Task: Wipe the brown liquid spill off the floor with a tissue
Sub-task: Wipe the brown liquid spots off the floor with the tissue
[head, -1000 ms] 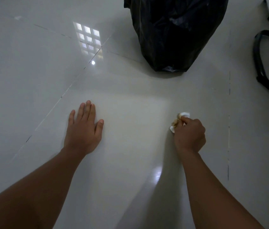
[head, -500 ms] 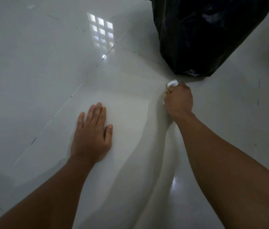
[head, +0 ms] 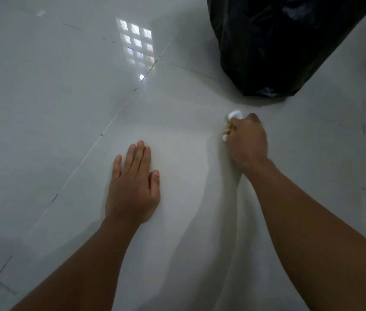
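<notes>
My right hand point(head: 247, 142) is closed around a crumpled white tissue point(head: 233, 116) with brown stains, pressed to the glossy pale tiled floor point(head: 65, 108) just in front of a black rubbish bag. Only the tissue's upper and left edges show past my fingers. My left hand point(head: 132, 182) lies flat on the floor, palm down, fingers together, holding nothing. I see no brown liquid on the visible floor.
A full black rubbish bag point(head: 278, 41) stands on the floor at the upper right, close behind my right hand. A window's reflection point(head: 137, 41) shines on the tiles at upper centre. Grout lines cross the floor diagonally.
My right hand with the tissue has travelled forward across the floor towards the black bag. The view has shifted closer to the bag. My left hand has stayed planted flat.
</notes>
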### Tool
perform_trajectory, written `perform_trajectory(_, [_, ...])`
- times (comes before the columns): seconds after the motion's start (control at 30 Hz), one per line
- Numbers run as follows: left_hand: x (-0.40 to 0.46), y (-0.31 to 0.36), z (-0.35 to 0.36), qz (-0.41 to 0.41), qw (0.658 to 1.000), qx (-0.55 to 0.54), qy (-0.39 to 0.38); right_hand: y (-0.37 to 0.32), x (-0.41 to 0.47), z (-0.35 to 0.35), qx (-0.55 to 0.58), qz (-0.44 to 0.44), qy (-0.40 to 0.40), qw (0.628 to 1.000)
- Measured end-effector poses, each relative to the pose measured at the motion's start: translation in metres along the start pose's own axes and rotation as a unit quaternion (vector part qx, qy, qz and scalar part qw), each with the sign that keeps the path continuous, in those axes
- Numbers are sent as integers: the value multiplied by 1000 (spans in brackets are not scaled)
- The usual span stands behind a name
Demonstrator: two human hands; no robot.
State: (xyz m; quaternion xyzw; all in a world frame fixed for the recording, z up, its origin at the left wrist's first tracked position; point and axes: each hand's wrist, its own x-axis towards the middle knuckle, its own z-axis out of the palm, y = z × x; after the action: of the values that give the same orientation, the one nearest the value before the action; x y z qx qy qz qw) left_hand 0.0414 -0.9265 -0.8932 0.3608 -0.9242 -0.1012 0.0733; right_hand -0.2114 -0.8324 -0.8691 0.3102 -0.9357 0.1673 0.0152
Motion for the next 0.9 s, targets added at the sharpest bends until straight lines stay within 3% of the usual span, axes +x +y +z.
perform_trajectory(0.1, [0,0,0,3,1000,8,-2,37,19,-3,50,121,14,991])
perform_trajectory(0.2, [0,0,0,5,1000,12,-1,32,37,4,87,153,2,984])
perform_trajectory(0.33, [0,0,-1,2,1000,9,-2,-3,52,18,107,99,-45,988])
perform_trajectory(0.43, [0,0,-1,4,1000,8,-5,-35,53,28,76,42,18,996])
perform_trajectory(0.63, [-2,0,-1,3,1000,4,-9,-75,8,36,76,-119,-3,990])
perform_trajectory(0.9, [-1,0,0,2,1000,-2,-11,-33,-61,11,164,0,-29,986])
